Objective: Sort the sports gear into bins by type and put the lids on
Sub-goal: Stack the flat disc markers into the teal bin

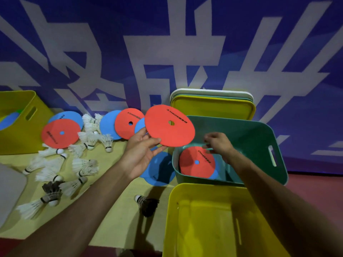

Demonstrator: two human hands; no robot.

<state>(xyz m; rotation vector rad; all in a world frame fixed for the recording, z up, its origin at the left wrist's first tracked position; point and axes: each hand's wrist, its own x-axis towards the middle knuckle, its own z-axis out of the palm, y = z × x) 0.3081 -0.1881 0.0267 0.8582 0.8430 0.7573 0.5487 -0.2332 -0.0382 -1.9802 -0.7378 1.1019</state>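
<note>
My left hand (pixel 143 153) pinches a red flat disc (pixel 169 125) by its lower edge and holds it tilted in the air, just left of the green bin (pixel 259 138). Inside that bin lies another red disc (pixel 196 162) on top of a blue one. My right hand (pixel 219 143) hovers over the bin's near rim with fingers loosely curled; whether it touches the rim I cannot tell. More red and blue discs (pixel 128 123) lie on the mat at the back. Several white shuttlecocks (pixel 87 141) are scattered to the left.
An empty yellow bin (pixel 209 219) stands in front of the green one. A second yellow bin (pixel 22 119) sits at far left with a blue disc inside. Stacked lids (pixel 213 102) lean against the wall behind the green bin. A dark shuttlecock (pixel 146 204) lies near the front yellow bin.
</note>
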